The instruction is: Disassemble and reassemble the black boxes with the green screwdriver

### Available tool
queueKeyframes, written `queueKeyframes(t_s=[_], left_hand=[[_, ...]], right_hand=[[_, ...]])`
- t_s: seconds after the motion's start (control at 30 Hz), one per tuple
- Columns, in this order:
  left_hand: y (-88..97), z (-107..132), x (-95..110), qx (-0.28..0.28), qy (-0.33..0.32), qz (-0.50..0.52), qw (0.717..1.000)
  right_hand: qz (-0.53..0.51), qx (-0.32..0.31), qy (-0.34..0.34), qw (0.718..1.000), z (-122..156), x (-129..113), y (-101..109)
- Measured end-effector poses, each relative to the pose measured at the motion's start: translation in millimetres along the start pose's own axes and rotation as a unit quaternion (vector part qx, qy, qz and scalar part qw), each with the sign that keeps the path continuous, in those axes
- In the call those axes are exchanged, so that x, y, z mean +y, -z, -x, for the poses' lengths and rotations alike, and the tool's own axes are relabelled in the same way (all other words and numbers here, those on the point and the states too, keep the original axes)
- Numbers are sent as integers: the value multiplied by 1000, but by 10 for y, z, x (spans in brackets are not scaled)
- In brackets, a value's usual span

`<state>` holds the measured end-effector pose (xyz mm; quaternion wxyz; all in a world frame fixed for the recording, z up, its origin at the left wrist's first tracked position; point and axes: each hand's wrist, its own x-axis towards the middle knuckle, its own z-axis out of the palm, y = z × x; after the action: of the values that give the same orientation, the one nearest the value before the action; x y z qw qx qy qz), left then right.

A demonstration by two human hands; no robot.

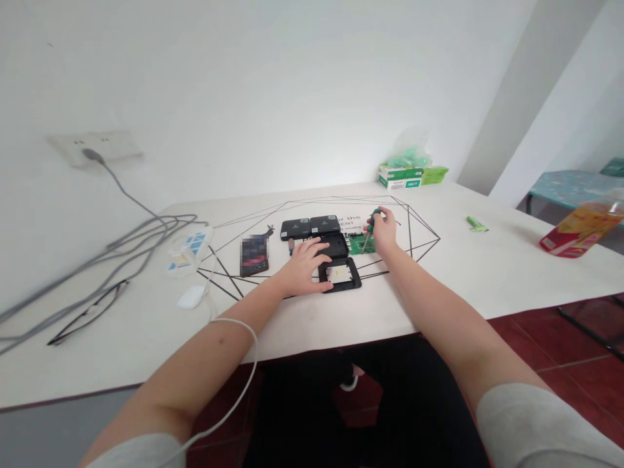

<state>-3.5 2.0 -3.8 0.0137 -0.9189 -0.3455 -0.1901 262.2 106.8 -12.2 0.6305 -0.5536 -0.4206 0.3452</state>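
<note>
My right hand is wrapped round a screwdriver with a dark green handle. Its thin shaft slants down to a green circuit board. My left hand lies with spread fingers at the left edge of a black casing that has a pale panel inside. Its upper fingertips reach a second black shell, partly hidden under them. Behind these, two closed black devices stand side by side. Beside my left fingers is a small tool with a brownish handle, partly covered.
A phone lies left of my hands. Farther left are a clear plastic bag, a white adapter, eyeglasses and grey cables. Green-white boxes, a green item and a drink bottle are rightward.
</note>
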Motion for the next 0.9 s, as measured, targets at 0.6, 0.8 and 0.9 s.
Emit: queueKeyframes(t_s=[0.6,0.8,0.9], left_hand=[[-150,146,81,-16,98,68,993],[-141,171,102,-52,89,70,992],[-160,193,107,-83,89,73,990]], right_hand=[[30,-247,323,913,929,-190,-325],[54,-246,340,906,961,-205,-300],[54,-242,351,903,958,-209,-292]])
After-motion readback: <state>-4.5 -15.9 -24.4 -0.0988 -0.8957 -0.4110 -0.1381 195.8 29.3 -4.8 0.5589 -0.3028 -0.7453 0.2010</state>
